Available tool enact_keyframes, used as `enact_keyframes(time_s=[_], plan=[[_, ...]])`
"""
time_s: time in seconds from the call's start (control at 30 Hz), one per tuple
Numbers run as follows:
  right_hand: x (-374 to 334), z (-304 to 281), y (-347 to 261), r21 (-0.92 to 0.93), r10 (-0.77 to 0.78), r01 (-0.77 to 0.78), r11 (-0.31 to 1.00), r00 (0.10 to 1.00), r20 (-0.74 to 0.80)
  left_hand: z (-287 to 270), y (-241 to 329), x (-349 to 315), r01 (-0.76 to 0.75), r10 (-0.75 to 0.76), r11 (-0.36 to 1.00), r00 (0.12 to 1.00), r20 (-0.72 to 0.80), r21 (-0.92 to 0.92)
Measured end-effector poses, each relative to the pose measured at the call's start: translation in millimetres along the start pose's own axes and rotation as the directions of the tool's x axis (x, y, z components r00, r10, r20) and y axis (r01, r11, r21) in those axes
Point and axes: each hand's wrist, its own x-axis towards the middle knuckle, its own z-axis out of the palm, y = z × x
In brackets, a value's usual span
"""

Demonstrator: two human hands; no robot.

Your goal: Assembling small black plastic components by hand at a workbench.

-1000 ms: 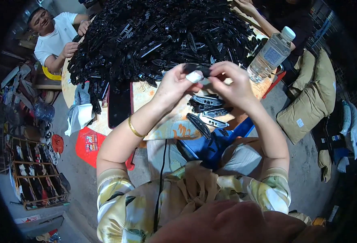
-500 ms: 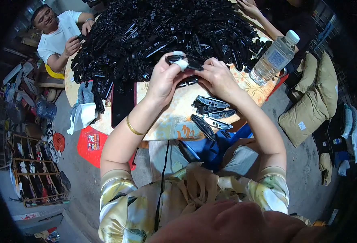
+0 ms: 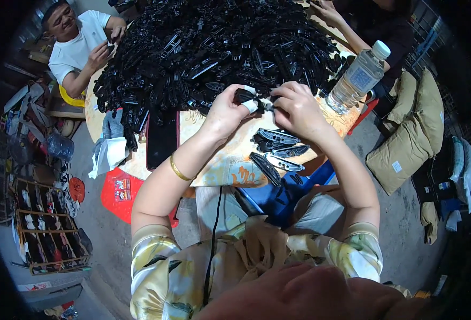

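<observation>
My left hand, with white tape on its thumb and a finger, is closed around a black plastic part at the near edge of a big heap. Just beside it, the fingers of my right hand are bent and drawn together next to the part's end. What they pinch is mostly hidden. Below my right hand several oval black plastic frames lie on the table, some with shiny faces. Small dark bits lie in a blue tray under the table's edge.
The heap of black plastic parts covers the far table. A clear bottle stands at right. A dark phone-like slab and white tissue lie at left. Co-workers' hands work across the table. Tan sacks sit at right.
Both my hands have moved a little nearer to me and to the right. My right hand has turned, its fingers more bent. More small dark bits show in the blue tray.
</observation>
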Motion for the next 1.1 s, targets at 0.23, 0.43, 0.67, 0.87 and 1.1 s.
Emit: enact_keyframes(time_s=[0.23, 0.43, 0.67, 0.87, 1.1], plan=[[0, -19, -9, 0.359, 0.247, -0.187, 0.915, 0.96, -0.129, 1, -1, -2, 0.094, -0.057, 0.968, 0.985, 0.162, -0.233], [4, -23, -24, 0.497, 0.291, -0.223, 0.839, 0.955, -0.063, 0, -5, 1, 0.126, -0.061, 0.956, 0.968, 0.242, -0.265], [5, -26, -27, 0.48, 0.227, -0.124, 0.869, 0.96, -0.162, 1, -6, 0, 0.103, -0.033, 0.958, 0.966, 0.255, -0.268], [5, -26, -27, 0.399, 0.182, -0.058, 0.915, 0.942, -0.281, 2, -5, -3, 0.117, -0.059, 0.958, 0.973, 0.221, -0.261], [3, -27, -27, 0.188, -0.016, 0.075, 0.979, 0.955, -0.297, 4, -6, -2, 0.072, -0.013, 0.959, 0.978, 0.209, -0.275]])
